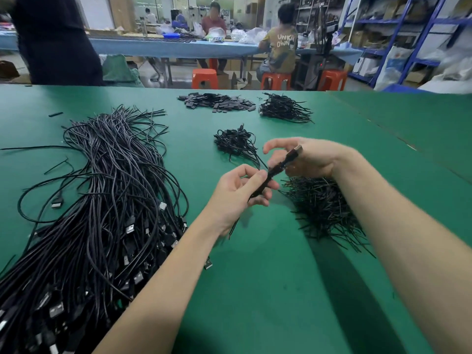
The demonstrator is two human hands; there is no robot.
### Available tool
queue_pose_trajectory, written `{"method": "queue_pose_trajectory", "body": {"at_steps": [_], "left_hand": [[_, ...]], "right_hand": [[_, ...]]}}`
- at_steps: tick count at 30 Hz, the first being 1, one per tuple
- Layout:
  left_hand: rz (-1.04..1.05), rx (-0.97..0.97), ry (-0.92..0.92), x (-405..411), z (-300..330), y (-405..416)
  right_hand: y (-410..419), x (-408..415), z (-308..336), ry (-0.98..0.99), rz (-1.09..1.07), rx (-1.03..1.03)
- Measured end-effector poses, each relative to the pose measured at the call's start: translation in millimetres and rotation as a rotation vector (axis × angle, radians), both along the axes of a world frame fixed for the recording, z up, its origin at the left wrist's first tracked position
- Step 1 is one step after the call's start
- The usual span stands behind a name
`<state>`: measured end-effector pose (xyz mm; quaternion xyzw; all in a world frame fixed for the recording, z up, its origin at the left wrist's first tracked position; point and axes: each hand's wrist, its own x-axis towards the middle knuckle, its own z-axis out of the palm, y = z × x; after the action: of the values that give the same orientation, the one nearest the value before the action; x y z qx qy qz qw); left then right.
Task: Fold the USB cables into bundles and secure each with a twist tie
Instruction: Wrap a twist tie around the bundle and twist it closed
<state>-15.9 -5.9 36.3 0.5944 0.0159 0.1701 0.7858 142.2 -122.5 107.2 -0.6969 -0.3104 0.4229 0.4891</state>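
Black folded USB cable bundle (277,167) is in both my hands, held above the green mat-covered table (255,290), tilted, silver plug end up toward the right. My left hand (238,190) grips the lower part, fingers curled round it. My right hand (304,159) is behind the upper end; thumb and fingers are bent toward the bundle, but I cannot tell if they actually pinch it, the cable hides the contact. Can't make out a tie on the bundle, too dark and blurred.

Pile of short black twist ties (324,208) lies just under my right wrist, partly hidden by the forearm. Big heap of loose black USB cables (102,200) on the left, cut off at the bottom-left edge. Small heap of finished black bundles (236,144) beyond my hands, another heap (283,108) farther back, beside a pile of flat dark grey strips (217,100).

Room: long blue-topped workbench (178,47) with two seated people, orange plastic stools (204,77), blue metal shelving (408,34) on the right
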Motion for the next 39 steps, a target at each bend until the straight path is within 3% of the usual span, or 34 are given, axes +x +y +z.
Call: {"method": "queue_pose_trajectory", "body": {"at_steps": [6,10,16,27,35,39], "left_hand": [[0.1,0.101,0.033,4,-6,-5],[0.225,0.044,0.024,4,-7,4],[0.297,-0.006,-0.021,0,-9,12],[0.58,0.538,-0.124,1,-23,9],[0.533,0.7,-0.1,0,-28,7],[0.475,0.563,-0.041,2,-17,9]], "right_hand": [[35,-17,58,-0.797,0.352,-0.403],[43,-48,54,-1.131,0.323,-0.234],[13,-65,26,-1.107,0.12,0.044],[18,-76,20,-1.12,-0.186,-0.175],[16,-77,16,-1.058,-0.153,-0.312],[13,-72,9,-1.106,-0.114,-0.23]]}}
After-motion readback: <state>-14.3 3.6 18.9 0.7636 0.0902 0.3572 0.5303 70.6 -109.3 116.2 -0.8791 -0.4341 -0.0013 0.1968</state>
